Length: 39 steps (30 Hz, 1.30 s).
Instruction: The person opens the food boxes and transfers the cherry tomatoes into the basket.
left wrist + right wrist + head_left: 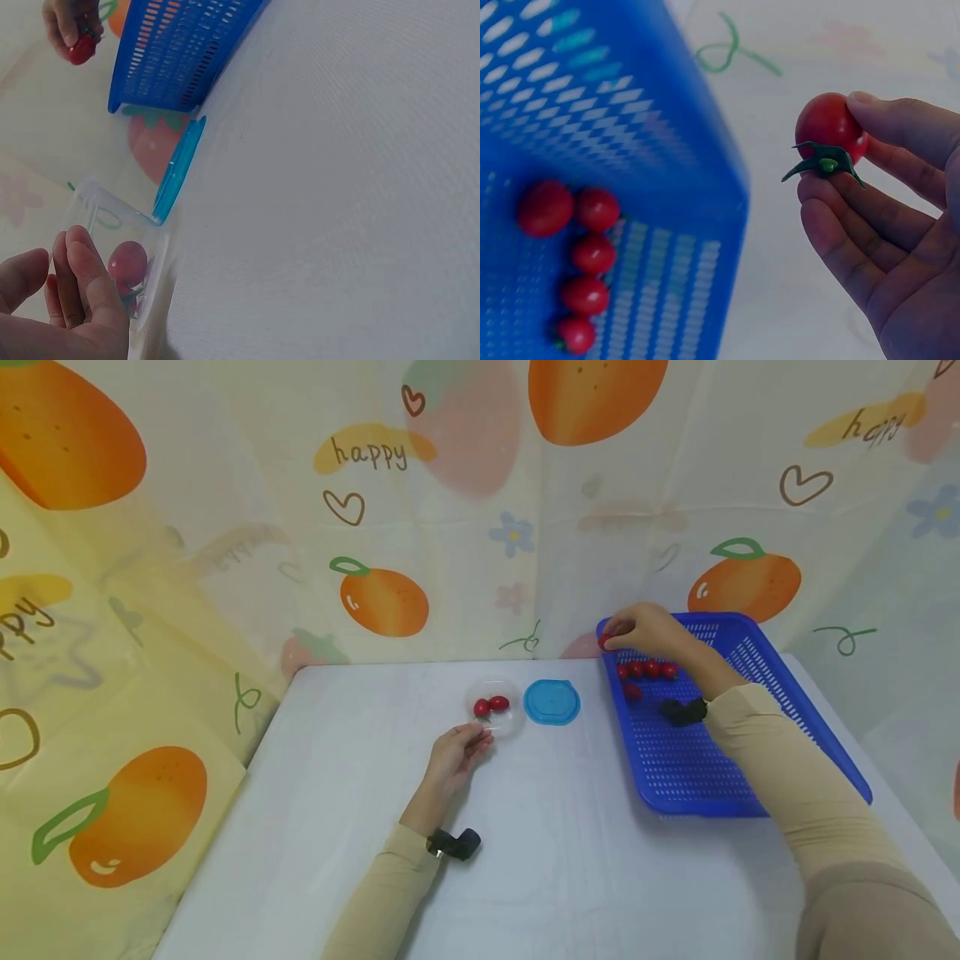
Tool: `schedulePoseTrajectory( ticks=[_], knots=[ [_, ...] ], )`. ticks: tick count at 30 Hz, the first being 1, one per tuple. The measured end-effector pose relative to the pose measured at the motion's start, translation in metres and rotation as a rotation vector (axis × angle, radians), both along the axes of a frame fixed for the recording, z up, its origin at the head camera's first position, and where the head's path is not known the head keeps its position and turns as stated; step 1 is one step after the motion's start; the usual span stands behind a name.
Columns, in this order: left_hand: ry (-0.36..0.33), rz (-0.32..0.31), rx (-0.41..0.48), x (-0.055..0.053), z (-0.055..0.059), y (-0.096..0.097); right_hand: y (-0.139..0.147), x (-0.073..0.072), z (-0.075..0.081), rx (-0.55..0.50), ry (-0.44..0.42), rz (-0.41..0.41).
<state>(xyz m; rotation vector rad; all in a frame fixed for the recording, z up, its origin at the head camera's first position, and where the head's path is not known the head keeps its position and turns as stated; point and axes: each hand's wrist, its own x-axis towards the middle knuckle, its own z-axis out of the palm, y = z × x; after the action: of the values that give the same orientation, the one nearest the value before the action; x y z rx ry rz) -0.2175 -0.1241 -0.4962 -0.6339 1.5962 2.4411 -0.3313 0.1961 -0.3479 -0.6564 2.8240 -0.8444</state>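
Observation:
My right hand (pixel 647 631) pinches a red cherry tomato (pixel 831 127) with a green calyx between thumb and fingers, raised by the upper-left corner of the blue basket (pixel 705 768). In the basket, several more cherry tomatoes (pixel 585 295) lie near one wall, most in a row. The left hand (pixel 453 756) is at the near side of a clear plastic tub (pixel 510 727), fingertips right at its rim; in the left wrist view, thumb and fingers stand apart. Two red cherry tomatoes (pixel 491 704) sit inside that tub.
A blue lid (pixel 552 702) lies flat on the white-covered table (pixel 510 860), between tub and basket. Behind the table hangs a fruit-printed curtain (pixel 465 543), which also runs along the left side. The basket's raised walls stand at the table's right.

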Motion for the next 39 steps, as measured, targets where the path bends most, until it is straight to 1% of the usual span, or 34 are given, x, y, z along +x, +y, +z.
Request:
schedulePoseTrajectory(
  ticks=[5,10,16,20,28,35,39],
  knots=[
    [0.000,0.003,0.009,-0.001,0.000,-0.001,0.018,-0.001,-0.008,0.015,-0.024,-0.057],
    [0.002,-0.004,0.004,0.001,0.000,-0.002,0.031,-0.003,-0.018,0.031,-0.048,-0.100],
    [-0.013,0.002,0.004,0.000,-0.001,-0.002,0.044,-0.005,-0.031,0.055,-0.060,-0.116],
    [-0.015,0.010,0.006,0.000,0.000,-0.001,0.050,-0.010,-0.042,0.066,-0.087,-0.135],
    [-0.019,0.002,0.004,0.001,0.000,-0.001,0.056,-0.012,-0.063,0.034,-0.184,-0.183],
    [-0.026,-0.015,-0.010,0.002,0.000,-0.001,0.054,-0.010,-0.079,0.064,-0.176,-0.179],
    [-0.027,-0.019,-0.006,0.001,0.001,-0.002,0.052,-0.011,-0.087,0.071,-0.197,-0.185]
  ],
)
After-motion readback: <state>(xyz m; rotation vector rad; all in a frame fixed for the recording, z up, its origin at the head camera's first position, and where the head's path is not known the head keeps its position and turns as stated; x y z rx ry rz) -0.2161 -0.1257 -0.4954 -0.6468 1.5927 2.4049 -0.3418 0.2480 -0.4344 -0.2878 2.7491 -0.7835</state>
